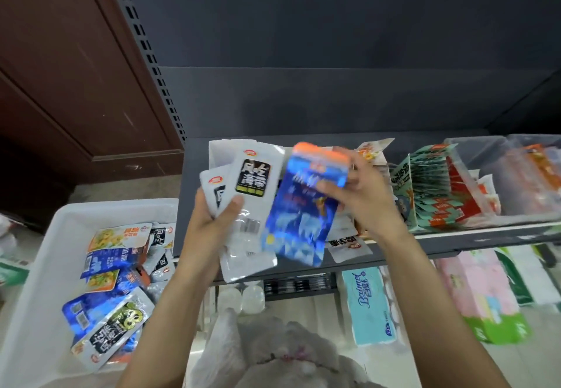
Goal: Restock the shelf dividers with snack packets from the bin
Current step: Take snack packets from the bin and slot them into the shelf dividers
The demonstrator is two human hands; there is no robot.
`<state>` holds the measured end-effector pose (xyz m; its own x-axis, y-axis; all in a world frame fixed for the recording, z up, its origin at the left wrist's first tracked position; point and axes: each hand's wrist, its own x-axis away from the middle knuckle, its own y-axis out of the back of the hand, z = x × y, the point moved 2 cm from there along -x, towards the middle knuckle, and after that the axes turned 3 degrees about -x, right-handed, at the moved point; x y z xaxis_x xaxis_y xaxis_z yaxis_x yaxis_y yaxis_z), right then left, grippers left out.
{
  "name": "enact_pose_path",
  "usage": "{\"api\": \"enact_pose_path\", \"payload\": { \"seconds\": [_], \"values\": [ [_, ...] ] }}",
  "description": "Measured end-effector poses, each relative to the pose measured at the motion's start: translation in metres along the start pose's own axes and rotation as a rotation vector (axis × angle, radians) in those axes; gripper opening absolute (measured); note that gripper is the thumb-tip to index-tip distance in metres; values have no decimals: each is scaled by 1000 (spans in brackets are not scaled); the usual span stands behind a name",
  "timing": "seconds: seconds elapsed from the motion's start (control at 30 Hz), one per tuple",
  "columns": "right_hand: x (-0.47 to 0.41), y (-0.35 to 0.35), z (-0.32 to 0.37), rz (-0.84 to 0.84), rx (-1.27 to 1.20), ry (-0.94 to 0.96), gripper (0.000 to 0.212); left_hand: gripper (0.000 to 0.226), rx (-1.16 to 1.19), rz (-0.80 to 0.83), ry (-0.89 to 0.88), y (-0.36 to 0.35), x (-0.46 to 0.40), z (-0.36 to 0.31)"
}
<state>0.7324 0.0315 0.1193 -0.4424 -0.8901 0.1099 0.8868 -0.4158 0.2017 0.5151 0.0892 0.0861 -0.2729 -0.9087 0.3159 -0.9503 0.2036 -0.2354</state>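
So we're mid-sort here, imo. Left hand has a fan of white packets with black labels, thumb curled over the front, fingers behind — grip is clamped on the stack. Right hand pinches the top end of a blue packet with an orange strip, holding it upright and a bit tilted, overlapping the white ones. Both hands are up in front of the dark shelf, just above its front edge.

The white bin sits low on the left, well below the shelf, w/ a jumble of blue, white and orange-yellow packets still inside, so plenty left to do.

On the shelf there's a white divider box right behind the left-hand stack, and further right a clear divider w/ green-and-red packets standing in a row. A couple of loose packets lie flat on the shelf under the right wrist.

Next move, as we read it: blue one needs pulling apart from the white stack and going in its own slot — can't tell which slot is meant for blue, the hands hide that bit of shelf. The white ones prob go in the box behind them. Foil's slippery, so the fan could slide if the left thumb eases off.
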Motion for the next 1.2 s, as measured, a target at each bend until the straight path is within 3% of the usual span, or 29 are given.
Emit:
{"api": "enact_pose_path", "payload": {
  "seconds": [0.07,0.17,0.3,0.37,0.47,0.57,0.67,0.73,0.87,1.0,1.1,1.2],
  "values": [
    [-4,6,8,-150,-178,88,34,34,15,-121,-14,20,-5,-5],
    [-10,-8,20,-201,-304,197,22,41,39,-269,-66,50,-10,-10],
    [-18,-53,22,-127,-333,326,12,44,72,-378,-54,74,-7,-7],
    [-24,-79,12,-67,-272,306,7,36,51,-406,-38,80,-4,-3],
    [-29,-107,-4,-6,15,276,12,30,57,-412,-17,82,1,0],
    [-26,-119,-18,129,601,442,16,34,77,-404,-6,82,4,0],
    [-14,-119,-25,353,1066,443,32,34,68,-382,-13,81,5,-1],
    [-3,-115,-18,363,971,434,42,28,65,-354,-22,79,6,-1],
    [17,-112,8,181,383,271,49,27,13,-246,-48,66,9,-4],
    [19,-104,18,99,441,412,55,36,-102,-44,-41,49,11,-7],
    [16,-80,17,228,350,428,58,47,-127,143,40,41,12,-5],
    [16,-50,6,393,267,477,41,51,-151,219,79,38,12,-7]
  ]
}}
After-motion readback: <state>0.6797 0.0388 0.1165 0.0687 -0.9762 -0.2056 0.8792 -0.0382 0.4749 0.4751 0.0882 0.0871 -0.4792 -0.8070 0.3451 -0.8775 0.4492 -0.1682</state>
